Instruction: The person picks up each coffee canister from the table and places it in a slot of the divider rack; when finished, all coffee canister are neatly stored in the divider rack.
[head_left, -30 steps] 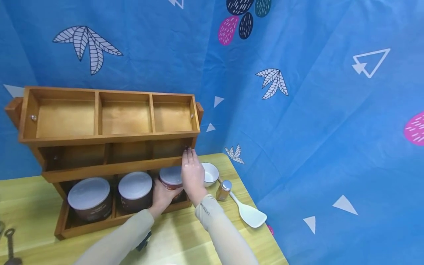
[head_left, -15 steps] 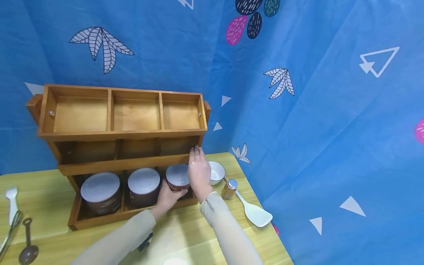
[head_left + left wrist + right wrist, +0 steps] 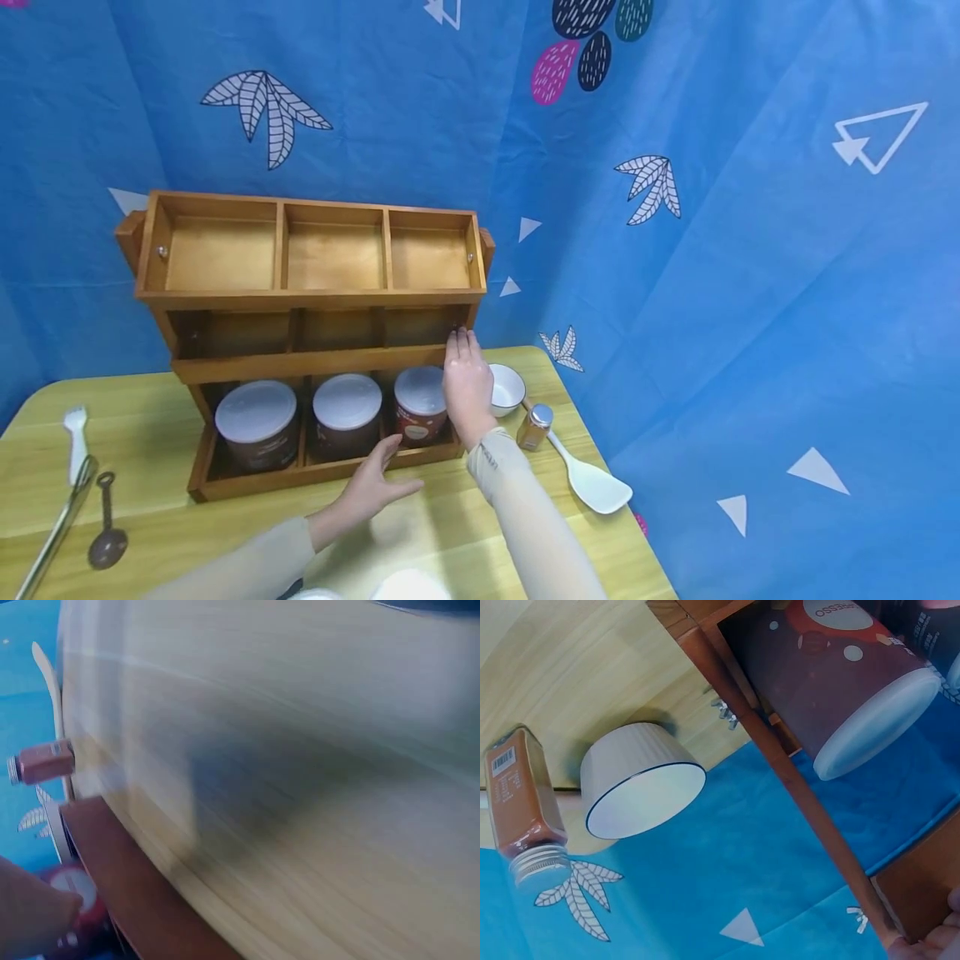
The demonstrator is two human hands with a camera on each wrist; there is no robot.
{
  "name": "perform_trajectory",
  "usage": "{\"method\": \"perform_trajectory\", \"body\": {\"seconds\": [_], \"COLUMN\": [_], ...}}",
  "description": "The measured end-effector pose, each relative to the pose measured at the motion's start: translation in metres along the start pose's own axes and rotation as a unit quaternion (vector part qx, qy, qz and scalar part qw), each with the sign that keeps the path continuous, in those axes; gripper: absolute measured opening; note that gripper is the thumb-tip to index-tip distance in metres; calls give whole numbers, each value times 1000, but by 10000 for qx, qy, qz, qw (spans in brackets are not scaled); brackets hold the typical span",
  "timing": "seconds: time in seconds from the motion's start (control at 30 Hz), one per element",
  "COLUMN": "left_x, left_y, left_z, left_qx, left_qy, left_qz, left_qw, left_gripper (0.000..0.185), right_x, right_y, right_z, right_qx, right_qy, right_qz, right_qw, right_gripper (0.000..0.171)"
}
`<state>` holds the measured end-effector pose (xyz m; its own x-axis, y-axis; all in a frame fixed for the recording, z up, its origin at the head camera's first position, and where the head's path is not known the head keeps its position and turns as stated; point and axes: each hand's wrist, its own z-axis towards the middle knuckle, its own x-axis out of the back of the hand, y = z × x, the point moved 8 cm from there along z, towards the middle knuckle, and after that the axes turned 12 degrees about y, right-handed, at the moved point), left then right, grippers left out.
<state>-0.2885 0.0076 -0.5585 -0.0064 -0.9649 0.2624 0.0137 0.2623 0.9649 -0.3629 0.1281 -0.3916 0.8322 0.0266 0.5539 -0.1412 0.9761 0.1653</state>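
Left hand [image 3: 378, 487] off the red canister [image 3: 420, 407], fingers loose and spread, holding nothing, hovering over wooden table [image 3: 150, 533] just before rack's bottom rail. Canister upright in right compartment of wooden rack [image 3: 315, 362], bottom tier, white lid up; two darker canisters [image 3: 258, 425] [image 3: 347, 414] in compartments to its left. Right hand [image 3: 468, 383] flat, fingers straight, fingertips against rack's right end by middle shelf. White bowl [image 3: 506, 389], spice jar [image 3: 535, 427], white spatula [image 3: 592, 483] just right of rack.
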Motion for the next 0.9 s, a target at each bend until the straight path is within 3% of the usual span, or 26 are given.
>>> {"method": "perform_trajectory", "body": {"seconds": [0.13, 0.27, 0.53, 0.77, 0.9], "left_x": [31, 67, 115, 139, 144], "left_y": [2, 5, -7, -20, -33], "left_z": [-11, -26, -64, -91, -107], "left_qx": [-637, -1224, -1537, -1878, -1607], "left_qy": [-147, -54, -73, 196, 132], "left_qz": [-85, 43, -24, 768, 1386], "left_qw": [9978, 9925, 9881, 9790, 9771], "left_gripper": [85, 82, 85, 95, 100], "right_x": [-2, -4, -9, -8, -4], "right_y": [-2, 0, 10, 31, 44], "right_z": [2, 5, 12, 13, 12], "right_qx": [47, 25, -17, -194, -310], "right_qy": [108, 91, -101, -84, -86], "right_qz": [52, 53, 43, 64, 131], "right_qw": [9999, 9999, 9999, 9998, 9994], "right_gripper": [35, 36, 34, 34, 35]}}
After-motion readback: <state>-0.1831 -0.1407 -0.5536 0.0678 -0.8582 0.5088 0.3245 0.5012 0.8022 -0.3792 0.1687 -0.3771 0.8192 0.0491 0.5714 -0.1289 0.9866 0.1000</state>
